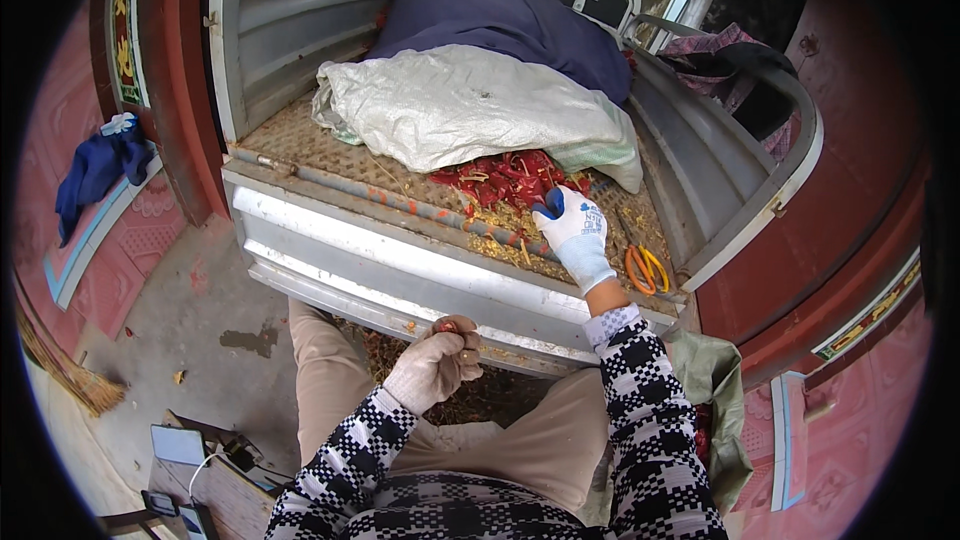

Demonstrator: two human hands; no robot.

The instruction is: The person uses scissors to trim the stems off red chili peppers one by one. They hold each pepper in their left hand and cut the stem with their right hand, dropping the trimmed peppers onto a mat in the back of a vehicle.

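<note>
A pile of dried red chili peppers (515, 178) spills from under a white woven sack (470, 105) on a truck bed. My right hand (578, 230), in a white glove with blue fingertips, reaches to the pile's near edge. Its fingers are bent in against the peppers, and their tips are partly hidden. In front of the tailgate, above my lap, my left hand (435, 365) wears a soiled whitish glove. Its fingers are closed in a pinch, with a small dark red bit, apparently pepper, showing at the tips. Orange-and-yellow loop handles (645, 270), like those of scissors, lie right of my right hand.
The ridged metal tailgate (420, 265) crosses in front of me. Behind the white sack lies a large dark blue bundle (500, 25). Yellow seeds litter the bed. A green sack (715, 400) stands by my right leg, a wooden stool (215, 485) at lower left, a broom (85, 380) far left.
</note>
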